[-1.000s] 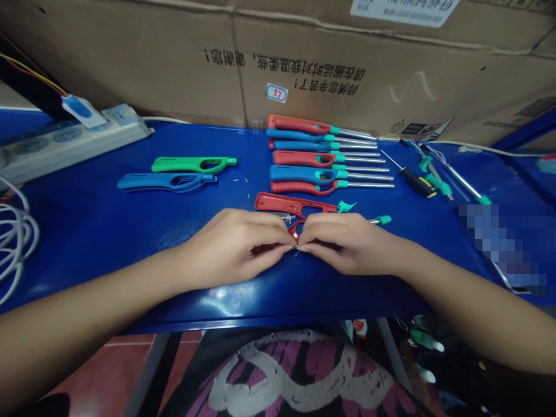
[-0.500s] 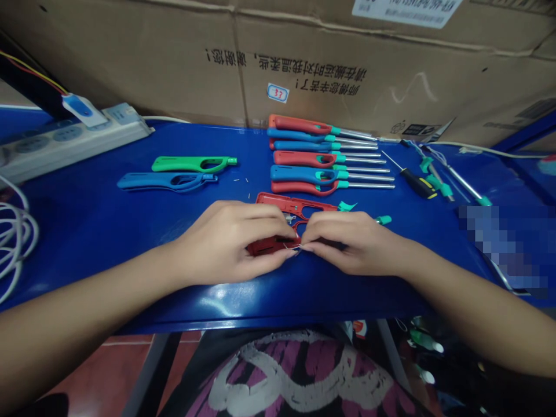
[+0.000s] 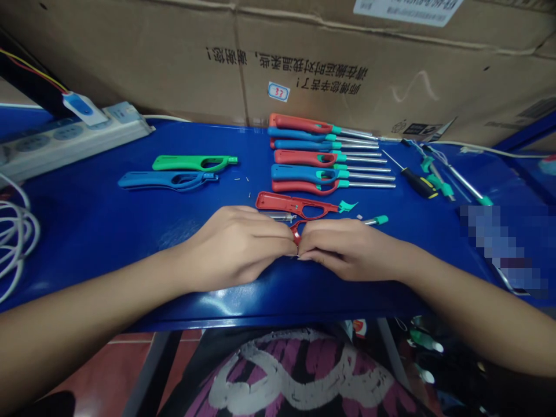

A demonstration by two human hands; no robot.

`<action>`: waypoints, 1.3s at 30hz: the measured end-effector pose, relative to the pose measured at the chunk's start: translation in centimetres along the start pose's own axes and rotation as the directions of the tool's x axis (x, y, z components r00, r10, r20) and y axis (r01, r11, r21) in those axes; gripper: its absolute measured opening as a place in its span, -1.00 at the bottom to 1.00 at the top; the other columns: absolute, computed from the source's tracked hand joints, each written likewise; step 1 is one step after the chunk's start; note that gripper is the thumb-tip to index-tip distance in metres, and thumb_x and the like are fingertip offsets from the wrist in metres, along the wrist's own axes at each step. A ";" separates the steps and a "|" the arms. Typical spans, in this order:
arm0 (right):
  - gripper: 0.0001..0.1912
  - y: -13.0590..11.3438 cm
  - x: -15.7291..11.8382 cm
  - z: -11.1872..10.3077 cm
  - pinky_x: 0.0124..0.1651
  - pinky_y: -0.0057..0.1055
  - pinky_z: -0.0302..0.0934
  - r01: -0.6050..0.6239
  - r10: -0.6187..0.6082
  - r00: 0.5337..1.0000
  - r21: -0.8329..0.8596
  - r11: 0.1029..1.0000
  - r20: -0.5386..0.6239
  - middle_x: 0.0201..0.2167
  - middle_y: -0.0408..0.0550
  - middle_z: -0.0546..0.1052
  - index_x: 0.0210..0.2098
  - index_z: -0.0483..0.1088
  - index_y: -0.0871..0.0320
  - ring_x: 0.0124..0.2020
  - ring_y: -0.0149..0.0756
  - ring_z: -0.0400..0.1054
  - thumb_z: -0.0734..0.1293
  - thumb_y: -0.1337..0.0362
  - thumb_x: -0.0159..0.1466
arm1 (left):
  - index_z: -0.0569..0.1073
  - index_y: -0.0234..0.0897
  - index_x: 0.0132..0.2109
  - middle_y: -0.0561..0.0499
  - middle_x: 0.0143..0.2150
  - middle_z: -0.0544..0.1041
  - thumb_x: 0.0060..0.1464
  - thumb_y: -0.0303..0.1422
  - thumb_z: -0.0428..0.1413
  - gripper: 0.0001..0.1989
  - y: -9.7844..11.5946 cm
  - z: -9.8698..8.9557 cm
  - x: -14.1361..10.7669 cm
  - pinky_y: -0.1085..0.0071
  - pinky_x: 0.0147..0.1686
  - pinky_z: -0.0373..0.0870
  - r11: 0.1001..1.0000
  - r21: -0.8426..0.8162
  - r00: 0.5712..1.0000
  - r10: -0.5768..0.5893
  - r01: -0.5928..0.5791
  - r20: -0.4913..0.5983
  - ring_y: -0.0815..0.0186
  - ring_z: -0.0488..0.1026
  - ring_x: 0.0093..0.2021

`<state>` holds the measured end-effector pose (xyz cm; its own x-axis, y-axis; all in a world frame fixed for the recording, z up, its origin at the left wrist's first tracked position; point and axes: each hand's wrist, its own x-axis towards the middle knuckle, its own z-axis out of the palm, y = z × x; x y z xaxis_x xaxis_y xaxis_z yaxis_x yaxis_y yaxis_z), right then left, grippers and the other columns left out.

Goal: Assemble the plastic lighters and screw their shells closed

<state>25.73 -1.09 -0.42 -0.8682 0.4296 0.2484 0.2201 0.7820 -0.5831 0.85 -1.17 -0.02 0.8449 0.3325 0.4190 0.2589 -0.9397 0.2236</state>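
Red shell [image 3: 294, 230] at their fingertips, left hand [image 3: 243, 243] and right hand [image 3: 354, 249] sit close, fingers curled (grasping what, I cannot tell); small, gentle movements suit.

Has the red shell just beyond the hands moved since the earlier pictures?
No: the red shell lies in the same place on the blue table, judged against the cardboard box.

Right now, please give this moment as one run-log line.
left hand: fingertips close to right hand; right hand: fingers bent, contents unclear; between hands: curved red plastic piece; beyond: hollow red plastic handle half
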 end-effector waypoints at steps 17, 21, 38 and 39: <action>-0.90 0.2 -0.1 -0.4 -0.10 -0.48 0.33 -0.060 0.059 0.996 -0.005 0.998 -0.067 -0.23 -0.03 0.54 -0.13 0.45 0.22 -0.20 -0.40 0.44 0.31 0.35 0.40 | 0.55 -0.24 -0.08 0.01 -0.18 0.65 0.34 -0.40 0.05 -0.82 -0.9 -0.4 -0.1 0.40 -0.18 0.41 0.995 0.058 0.997 -0.075 0.075 -0.006 0.31 0.59 -0.21; -0.89 0.3 0.0 -0.2 -0.07 -0.47 0.34 -0.033 0.032 0.993 -0.003 0.999 -0.112 -0.21 -0.03 0.57 -0.12 0.47 0.20 -0.17 -0.40 0.47 0.30 0.37 0.41 | 0.55 -0.24 -0.11 0.01 -0.20 0.65 0.33 -0.33 0.08 -0.83 -0.9 -0.1 0.0 0.39 -0.18 0.41 0.994 0.045 0.995 -0.103 0.103 -0.001 0.31 0.59 -0.25; -0.88 -0.1 0.2 -0.2 -0.29 -0.48 0.25 -0.131 0.137 0.986 0.062 0.989 -0.094 -0.34 -0.08 0.53 -0.26 0.46 0.18 -0.36 -0.42 0.39 0.31 0.31 0.40 | 0.56 -0.27 -0.17 -0.02 -0.25 0.63 0.30 -0.42 0.06 -0.83 0.0 0.3 0.2 0.42 -0.23 0.43 0.976 -0.142 0.986 -0.166 0.163 -0.015 0.31 0.58 -0.26; -0.88 -0.1 0.2 -0.2 -0.29 -0.48 0.24 -0.134 0.139 0.986 0.059 0.989 -0.095 -0.35 -0.09 0.53 -0.27 0.45 0.18 -0.36 -0.43 0.38 0.31 0.31 0.40 | 0.56 -0.27 -0.17 -0.02 -0.25 0.63 0.30 -0.42 0.06 -0.83 0.1 0.2 0.2 0.41 -0.23 0.43 0.977 -0.136 0.986 -0.164 0.161 -0.014 0.30 0.58 -0.26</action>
<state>25.60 -1.00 -0.21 -0.7828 0.5753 0.2372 0.3081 0.6895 -0.6555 1.16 -1.15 -0.10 0.7845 0.4834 0.3885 0.3251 -0.8540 0.4061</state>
